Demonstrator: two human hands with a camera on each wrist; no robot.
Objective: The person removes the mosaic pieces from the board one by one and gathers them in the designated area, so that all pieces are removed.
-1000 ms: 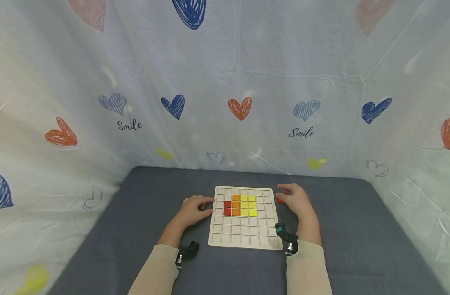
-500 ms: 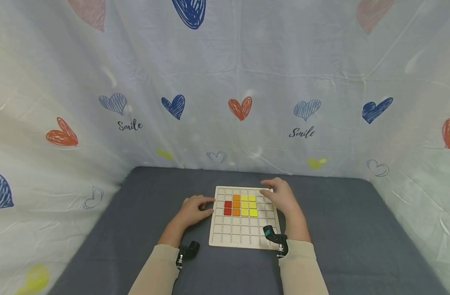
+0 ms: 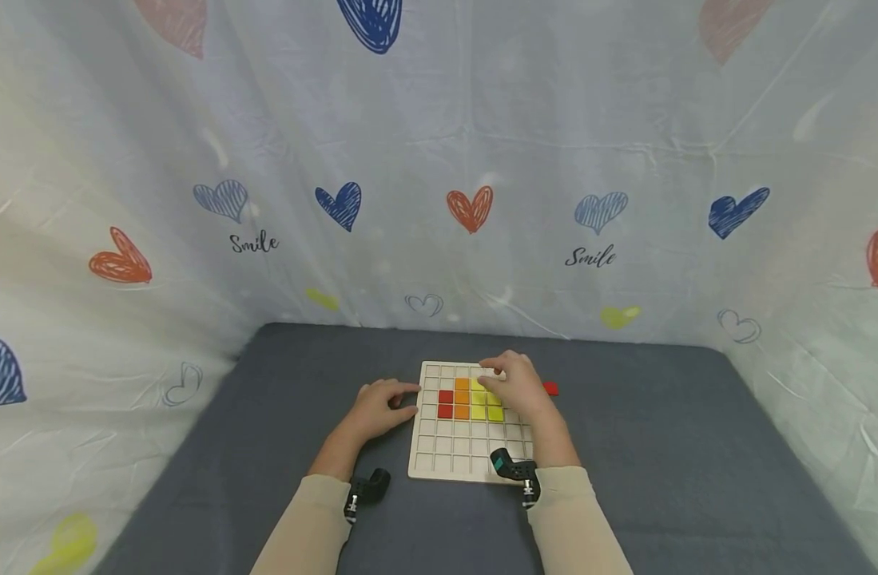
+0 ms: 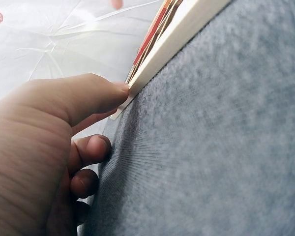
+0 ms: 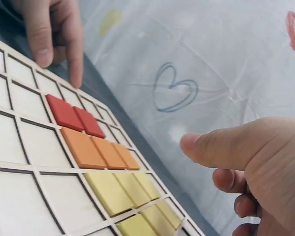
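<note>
In the head view, a square wooden grid board lies on the dark cloth. Red tiles, orange tiles and yellow tiles fill some of its cells. My left hand rests at the board's left edge, its thumb and forefinger spread apart and their tips at the rim. Over the board's upper right is my right hand, thumb and forefinger tips apart above the yellow tiles. No tile shows between them. The right wrist view has its thumb stretched out beside the yellow tiles, other fingers curled loosely.
Another red piece lies on the dark cloth just right of the board, partly behind the right hand. A white curtain printed with hearts stands around the table's back and sides.
My right hand has moved left from beside the red piece to over the board's upper right, uncovering that piece. The left hand has stayed at the board's edge.
</note>
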